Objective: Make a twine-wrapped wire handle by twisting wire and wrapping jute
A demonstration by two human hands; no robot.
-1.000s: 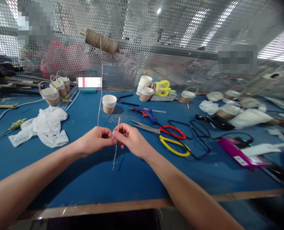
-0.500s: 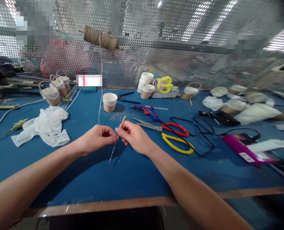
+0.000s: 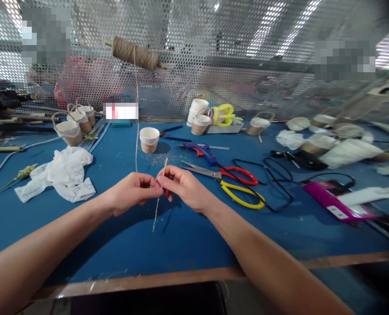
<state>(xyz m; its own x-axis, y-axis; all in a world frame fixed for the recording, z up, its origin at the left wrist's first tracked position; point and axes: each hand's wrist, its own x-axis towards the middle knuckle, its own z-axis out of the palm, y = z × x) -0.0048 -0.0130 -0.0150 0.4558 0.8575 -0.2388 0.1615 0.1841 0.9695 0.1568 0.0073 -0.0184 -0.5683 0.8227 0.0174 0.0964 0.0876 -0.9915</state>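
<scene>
A thin wire-like strand (image 3: 155, 216), silvery and twisted below, hangs beneath my fingers. Its upper end (image 3: 166, 164) is tan, like twine wound around it, and sticks up above my right hand (image 3: 184, 186), which pinches it. Fingertips of my left hand (image 3: 135, 190) are pressed together close against the right fingertips. Down to the left hand runs a taut length of twine (image 3: 137, 144) from the twine spool (image 3: 133, 53) hanging on the mesh. Where twine and strand meet is hidden by the fingers. A small cup (image 3: 148, 141) with a white rim stands just beyond.
Right of my hands lie scissors (image 3: 210, 173), a blue glue gun (image 3: 201, 151) with its black cord, and a purple power strip (image 3: 335, 203). Pliers (image 3: 173, 133) lie farther back. White crumpled cloth (image 3: 61, 173) is at left, with handled cups (image 3: 68, 132) behind it.
The strand has turned more upright; its lower end has swung slightly right and its top slightly left. Both hands remain close together, still pinching.
</scene>
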